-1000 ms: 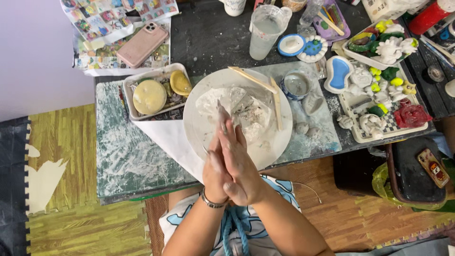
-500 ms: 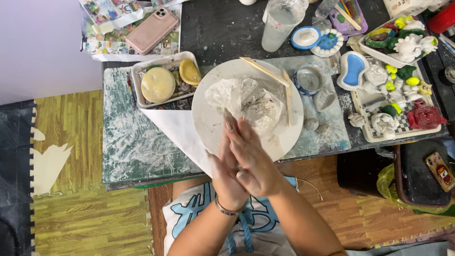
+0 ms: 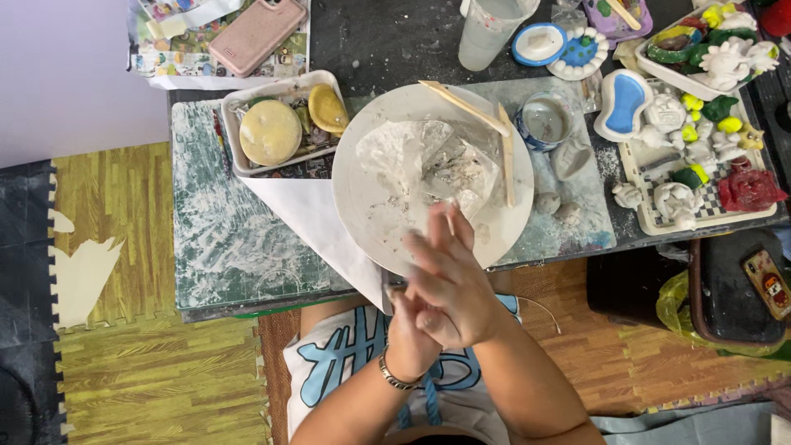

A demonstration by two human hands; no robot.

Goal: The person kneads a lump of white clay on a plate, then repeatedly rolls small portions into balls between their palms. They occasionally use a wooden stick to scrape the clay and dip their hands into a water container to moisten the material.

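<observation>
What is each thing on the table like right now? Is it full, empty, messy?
left hand: pressed flat against the other palm
right hand: on top, fingers spread
white plate: smeared, with crumpled plastic wrap on it
wooden sticks: resting on the plate rim
plastic cup: upright, cloudy
pink phone: face down
green mat: dusted white
small tray: holding yellow discs

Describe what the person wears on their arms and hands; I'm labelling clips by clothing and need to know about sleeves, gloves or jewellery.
Both forearms are bare, with no sleeves in view and no gloves. The left hand has a metal chain bracelet at the wrist. The right hand shows no ring or band, and pale powdery smears dust its fingers.
</observation>
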